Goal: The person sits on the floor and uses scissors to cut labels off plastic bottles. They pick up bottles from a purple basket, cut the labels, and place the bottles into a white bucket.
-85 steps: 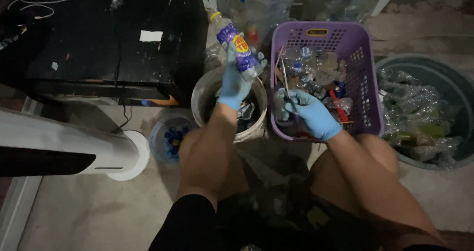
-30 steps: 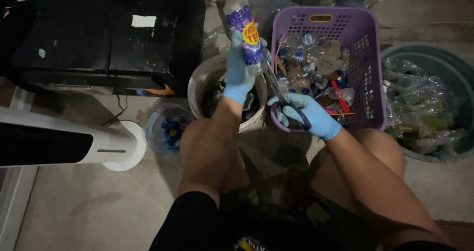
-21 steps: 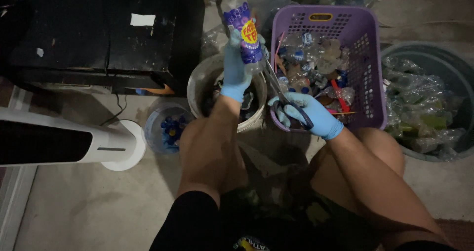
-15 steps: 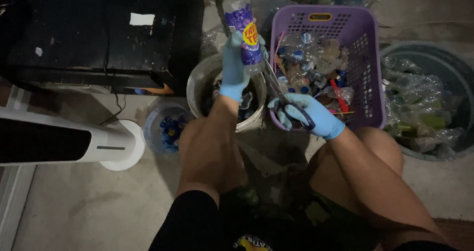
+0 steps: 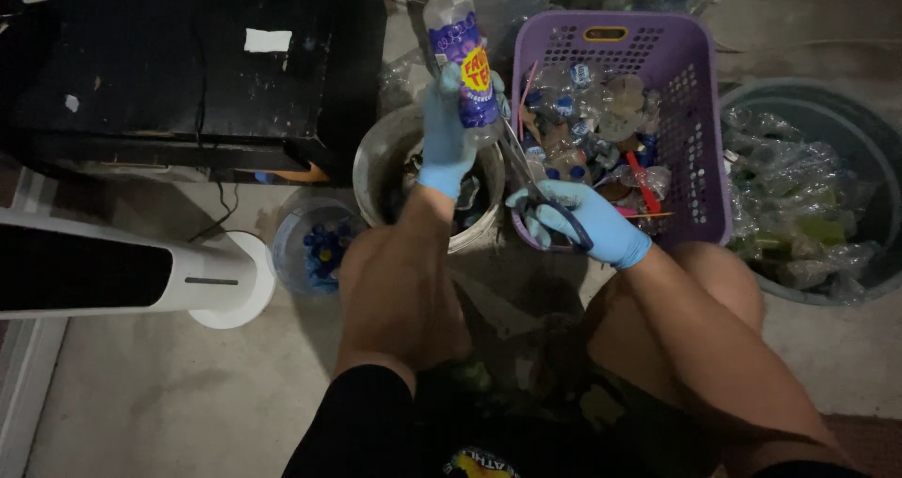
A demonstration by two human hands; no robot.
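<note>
My left hand (image 5: 446, 135), in a blue glove, grips a clear plastic bottle (image 5: 458, 50) with a yellow cap and a purple label, held upright over a pale bucket (image 5: 376, 158). My right hand (image 5: 587, 219), also gloved in blue, holds a pair of scissors (image 5: 526, 172) whose blades point up against the lower side of the bottle. Both hands work just in front of a purple plastic basket (image 5: 695, 93) filled with several empty bottles.
A small tub of blue bottle caps (image 5: 315, 243) stands left of the bucket. A grey round bin (image 5: 808, 196) of crushed clear bottles is on the right. A black cabinet (image 5: 188, 64) fills the upper left; a white tower fan (image 5: 113, 276) lies at the left. My knees are below.
My left hand has lifted the bottle higher and more upright. My right hand has brought the scissors up to the bottle's label.
</note>
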